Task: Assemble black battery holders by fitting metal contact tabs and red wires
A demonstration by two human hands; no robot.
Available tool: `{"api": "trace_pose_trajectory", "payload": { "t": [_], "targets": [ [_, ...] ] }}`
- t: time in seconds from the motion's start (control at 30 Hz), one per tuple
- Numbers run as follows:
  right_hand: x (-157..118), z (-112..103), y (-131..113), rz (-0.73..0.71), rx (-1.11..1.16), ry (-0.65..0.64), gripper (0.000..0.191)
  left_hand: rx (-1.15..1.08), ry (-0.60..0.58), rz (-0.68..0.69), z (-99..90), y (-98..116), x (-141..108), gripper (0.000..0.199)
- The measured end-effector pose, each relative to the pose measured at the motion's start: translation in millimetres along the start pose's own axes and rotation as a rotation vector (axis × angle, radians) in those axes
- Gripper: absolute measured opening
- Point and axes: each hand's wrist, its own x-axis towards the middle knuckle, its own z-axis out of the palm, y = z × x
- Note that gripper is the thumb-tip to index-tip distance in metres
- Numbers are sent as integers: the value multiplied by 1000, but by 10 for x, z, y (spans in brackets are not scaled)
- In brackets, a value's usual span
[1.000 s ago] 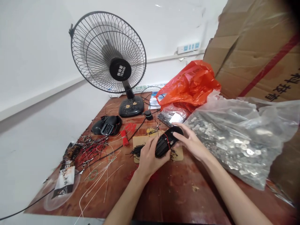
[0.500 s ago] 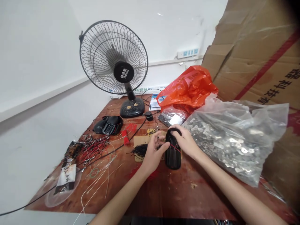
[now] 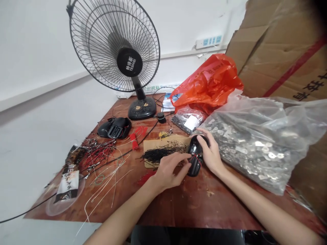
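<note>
My right hand [image 3: 211, 151] grips a black plastic housing [image 3: 195, 166] from its right side, thumb over the upper end. The housing is rounded and long, with a ribbed, battery-bay-like lower half and a thin red wire [image 3: 196, 157] across its middle. My left hand [image 3: 175, 170] is at the housing's left edge, its thumb and fingers curled close together near the wire. Whatever lies between those fingertips is too small to make out. Just behind my left hand, a bundle of short black wires [image 3: 155, 154] rests on a piece of brown cardboard [image 3: 149, 165].
Two similar black housings [image 3: 114, 128], red wires [image 3: 99, 153] and a red bundle [image 3: 134, 141] lie left. A fan [image 3: 141, 109] stands behind. To the right are a clear bag of metal pieces [image 3: 255, 149], a red plastic bag [image 3: 209, 85] and a large carton [image 3: 276, 51].
The housing and my right hand have shifted right in view. My left hand has moved right and turned over, its fingers now at the housing's edge. The view itself has also shifted.
</note>
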Motion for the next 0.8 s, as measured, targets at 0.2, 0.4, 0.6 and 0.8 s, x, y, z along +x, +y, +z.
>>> {"api": "trace_pose_trajectory", "payload": {
  "t": [0.2, 0.4, 0.6, 0.8],
  "targets": [
    [-7, -67, -44, -16, 55, -104, 32, -223, 137, -240, 20, 23, -15, 35],
    [-44, -66, -116, -64, 95, -184, 31, -190, 35, -444, 23, 15, 109, 31],
    [-112, -73, -166, -140, 111, -175, 29, -599, -123, -633, 124, 77, 93, 53],
    [-110, -95, -153, -218, 129, -165, 26, -792, -153, -728, 104, 58, 107, 52]
  ]
}}
